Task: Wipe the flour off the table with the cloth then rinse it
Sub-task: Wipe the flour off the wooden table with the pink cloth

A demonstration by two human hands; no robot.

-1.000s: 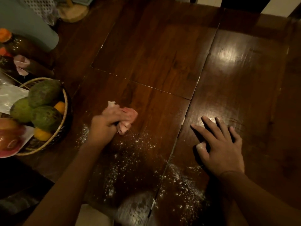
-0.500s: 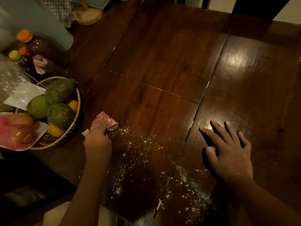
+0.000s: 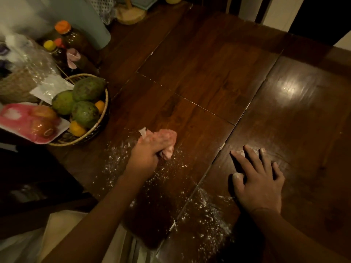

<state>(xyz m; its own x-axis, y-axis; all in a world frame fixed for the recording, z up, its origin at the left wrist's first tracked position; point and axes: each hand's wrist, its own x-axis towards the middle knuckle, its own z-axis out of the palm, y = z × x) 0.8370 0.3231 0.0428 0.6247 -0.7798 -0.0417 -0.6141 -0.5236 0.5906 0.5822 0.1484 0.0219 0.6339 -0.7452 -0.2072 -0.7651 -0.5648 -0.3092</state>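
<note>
My left hand (image 3: 146, 158) grips a bunched pink cloth (image 3: 167, 138) and presses it onto the dark wooden table (image 3: 209, 73) at the far edge of the spilled flour. White flour (image 3: 205, 211) lies scattered from beside the cloth down to the table's near edge, thickest along the seam between the boards. My right hand (image 3: 260, 179) rests flat on the table to the right of the flour, fingers spread, with flour on the thumb and fingertips.
A woven basket (image 3: 95, 133) of green fruit and oranges stands just left of the cloth. A pink tray of apples (image 3: 32, 122) lies over its left side. Bottles (image 3: 66, 35), a plastic bag and a wooden stand (image 3: 131, 14) crowd the far left.
My left hand swept the cloth left toward the basket, then back right to the top of the flour patch. My right hand stayed flat in place.
</note>
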